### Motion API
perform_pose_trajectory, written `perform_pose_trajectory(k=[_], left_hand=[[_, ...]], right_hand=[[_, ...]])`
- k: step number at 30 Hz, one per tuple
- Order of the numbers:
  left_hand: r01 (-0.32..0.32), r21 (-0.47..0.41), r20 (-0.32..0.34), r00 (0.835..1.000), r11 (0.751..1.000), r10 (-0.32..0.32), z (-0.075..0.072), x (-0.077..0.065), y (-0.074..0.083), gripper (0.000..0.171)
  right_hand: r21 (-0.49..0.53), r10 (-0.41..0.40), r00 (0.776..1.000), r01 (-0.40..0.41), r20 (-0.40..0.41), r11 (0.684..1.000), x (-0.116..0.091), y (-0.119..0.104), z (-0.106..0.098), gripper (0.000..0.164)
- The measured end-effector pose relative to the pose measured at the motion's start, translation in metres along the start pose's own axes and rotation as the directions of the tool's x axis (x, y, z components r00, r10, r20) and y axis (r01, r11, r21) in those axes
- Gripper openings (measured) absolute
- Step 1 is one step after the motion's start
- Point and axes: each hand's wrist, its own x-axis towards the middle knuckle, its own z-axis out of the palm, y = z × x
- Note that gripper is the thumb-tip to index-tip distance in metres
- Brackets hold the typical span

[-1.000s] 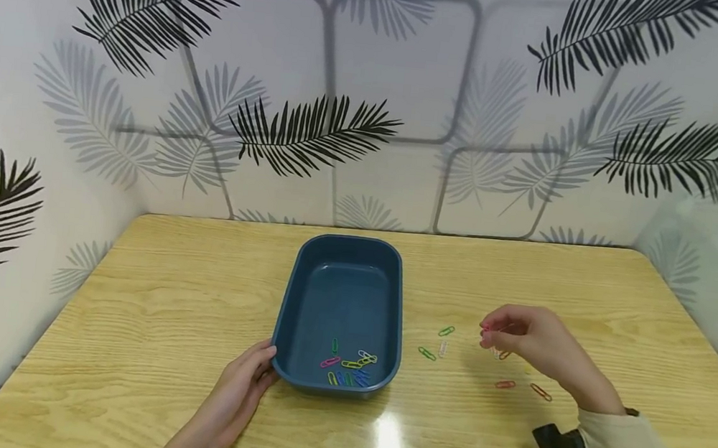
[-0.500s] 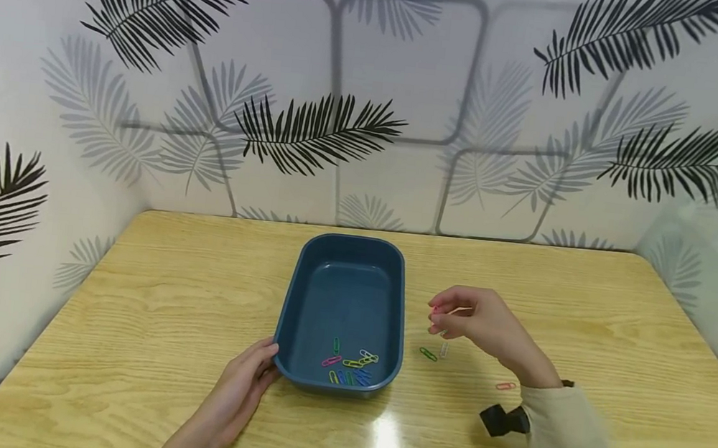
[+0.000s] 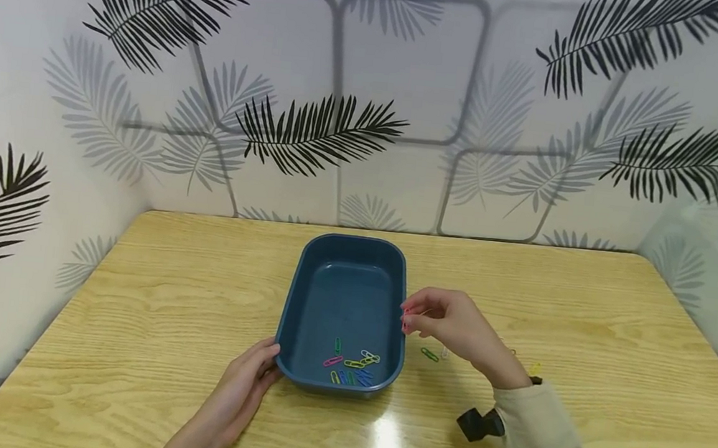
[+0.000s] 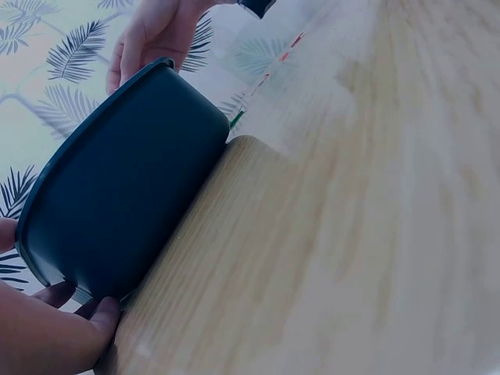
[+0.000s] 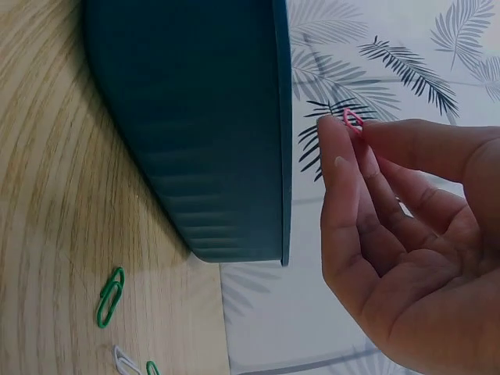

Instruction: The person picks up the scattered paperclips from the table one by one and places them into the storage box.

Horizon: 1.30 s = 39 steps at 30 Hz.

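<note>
A dark blue plastic bin (image 3: 351,288) stands on the table, with several coloured paper clips in its near end, among them a pink paper clip (image 3: 333,361). My left hand (image 3: 238,389) holds the bin's near left corner, thumb at the rim and fingers against the outer wall. At the bin's right rim, my right hand (image 3: 453,328) pinches another pink paper clip (image 5: 352,117) between thumb and fingertips. In the right wrist view that hand is above rim height, just outside the wall. A green paper clip (image 5: 110,298) lies on the table near the bin.
More loose clips lie on the wooden table (image 3: 183,294) right of the bin, including a white clip (image 3: 445,352) and a yellow clip (image 3: 536,369). My right forearm hides some of this area. A black wrist device (image 3: 480,425) hangs under the right sleeve. A leaf-patterned wall (image 3: 389,183) stands behind.
My right hand has moved left across the table to the bin's right rim, carrying the pink paper clip. My left hand stays on the bin.
</note>
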Motion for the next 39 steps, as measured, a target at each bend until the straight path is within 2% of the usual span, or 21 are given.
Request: perform_pose_trajectory(k=[11,18,25,39], left_hand=[[0.017,0.011,-0.006,1.000,1.000,-0.017,0.000,-0.001,0.001,0.051],[0.015,0.012,-0.006,1.000,1.000,-0.014,0.001,-0.002,0.001,0.051],[0.020,0.008,-0.001,1.000,1.000,-0.020,0.001,0.000,0.001,0.051],[0.016,0.002,-0.001,1.000,1.000,-0.016,0.002,-0.001,0.002,0.051]], right_hand=[[0.035,-0.004,1.000,0.003,0.023,0.999,0.000,-0.001,0.007,0.020],[0.002,0.007,1.000,-0.007,0.016,1.000,-0.002,-0.003,0.009,0.019],[-0.026,-0.020,1.000,0.020,0.004,0.999,-0.002,-0.002,0.010,0.016],[-0.033,-0.014,1.000,0.015,0.002,0.999,-0.002,-0.002,0.012,0.014]])
